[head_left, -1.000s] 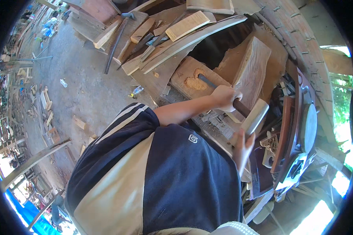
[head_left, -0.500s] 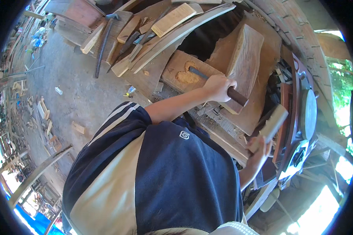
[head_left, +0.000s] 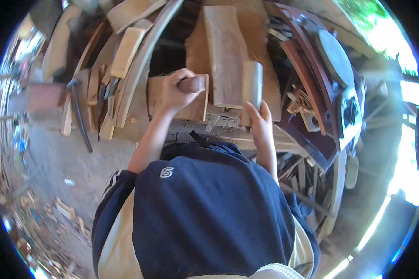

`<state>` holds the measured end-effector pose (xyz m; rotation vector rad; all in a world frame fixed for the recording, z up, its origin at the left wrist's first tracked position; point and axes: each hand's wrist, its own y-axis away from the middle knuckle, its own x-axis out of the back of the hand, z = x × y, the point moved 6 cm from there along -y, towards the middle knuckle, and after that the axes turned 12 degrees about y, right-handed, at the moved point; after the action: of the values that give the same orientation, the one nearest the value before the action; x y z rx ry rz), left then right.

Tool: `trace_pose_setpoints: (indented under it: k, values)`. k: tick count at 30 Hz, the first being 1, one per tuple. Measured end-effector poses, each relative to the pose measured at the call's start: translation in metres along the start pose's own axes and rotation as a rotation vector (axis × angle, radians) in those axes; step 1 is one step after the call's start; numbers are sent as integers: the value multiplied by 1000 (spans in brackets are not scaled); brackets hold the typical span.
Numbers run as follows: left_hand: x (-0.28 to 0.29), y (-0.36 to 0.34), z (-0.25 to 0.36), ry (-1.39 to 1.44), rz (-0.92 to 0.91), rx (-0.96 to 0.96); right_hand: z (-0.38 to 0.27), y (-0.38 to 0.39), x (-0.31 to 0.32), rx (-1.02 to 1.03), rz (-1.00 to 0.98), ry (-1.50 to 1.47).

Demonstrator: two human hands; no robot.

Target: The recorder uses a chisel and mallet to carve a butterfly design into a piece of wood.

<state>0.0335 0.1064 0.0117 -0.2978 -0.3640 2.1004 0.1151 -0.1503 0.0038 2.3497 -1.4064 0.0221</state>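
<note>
My left hand (head_left: 176,93) is closed round the dark brown wooden handle of a chisel (head_left: 192,84), whose butt end points toward me. Its blade is hidden behind the hand. Under this hand lies a light wooden board (head_left: 191,111); the hollow with chips seen in it earlier is covered from view. To the right, my right hand (head_left: 261,122) grips a pale wooden mallet (head_left: 253,81) by its lower end, held upright and apart from the chisel. Beyond the hands rests a thick wooden plank (head_left: 226,51).
Left of the board are a long curved wooden strip (head_left: 142,65), a light wood block (head_left: 127,52) and a metal bar with a bent head (head_left: 80,116). At the right stand dark curved wooden parts (head_left: 302,76) and a round grey disc-shaped piece (head_left: 335,58).
My view has swung to the right, so the bench now lies straight ahead. The mallet has risen closer to the chisel, whose handle is now more upright. Both hands keep their grip.
</note>
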Motion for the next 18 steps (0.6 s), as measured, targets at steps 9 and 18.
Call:
trace_pose_setpoints:
  k: [9, 18]
  values:
    - [46, 11, -19, 89, 136, -29, -11, -11, -4, 153, 346, 1084]
    - [78, 26, -79, 250, 333, 175, 6, -10, -22, 211, 406, 1145]
